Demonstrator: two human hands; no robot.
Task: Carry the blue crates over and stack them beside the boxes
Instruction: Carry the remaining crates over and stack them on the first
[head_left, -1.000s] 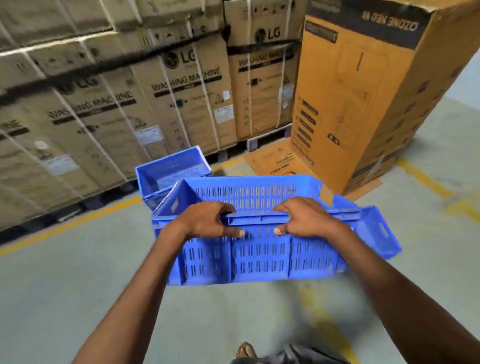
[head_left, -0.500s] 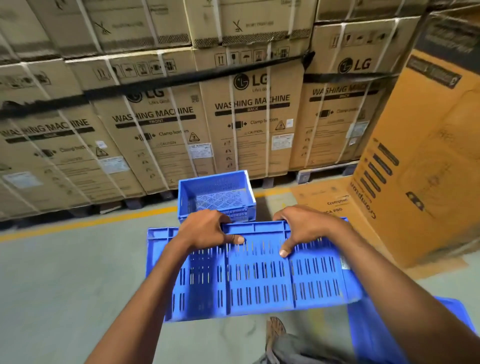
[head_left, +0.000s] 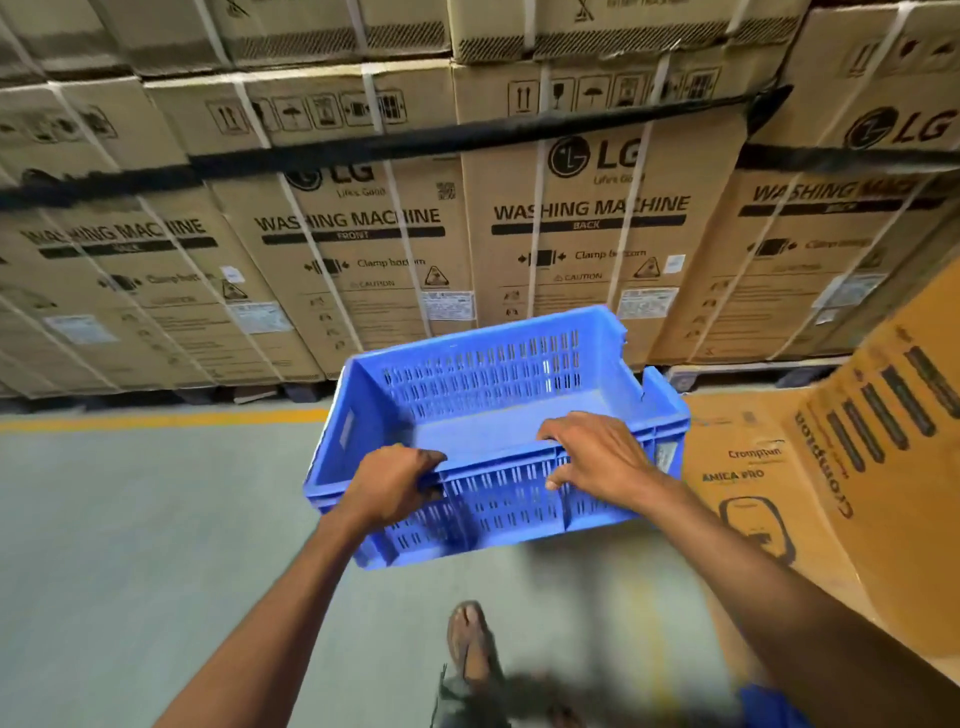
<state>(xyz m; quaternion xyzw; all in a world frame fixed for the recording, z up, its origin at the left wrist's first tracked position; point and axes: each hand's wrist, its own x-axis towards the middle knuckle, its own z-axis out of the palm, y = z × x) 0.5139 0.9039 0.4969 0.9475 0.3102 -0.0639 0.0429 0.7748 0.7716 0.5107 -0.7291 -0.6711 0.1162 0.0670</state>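
The left hand (head_left: 392, 486) is closed around the near rim of a blue crate (head_left: 493, 410), fingers curled over the edge and thumb on the outer wall. The right hand (head_left: 597, 457) rests on the same rim further right, its fingers loosely spread, with the fingertips (head_left: 551, 484) lying against the slotted wall rather than wrapped tight. The crate hangs in the air above the floor (head_left: 130, 545), tilted so its open top faces the camera; nothing lies inside it. A second blue rim (head_left: 662, 395) shows just behind its far right corner. Beyond stand the boxes (head_left: 587, 218), strapped cartons on pallets past a yellow line (head_left: 156, 420). An orange carton (head_left: 878, 467) leans along the floor's right edge. A sandalled foot (head_left: 470, 642) shows below the crate.
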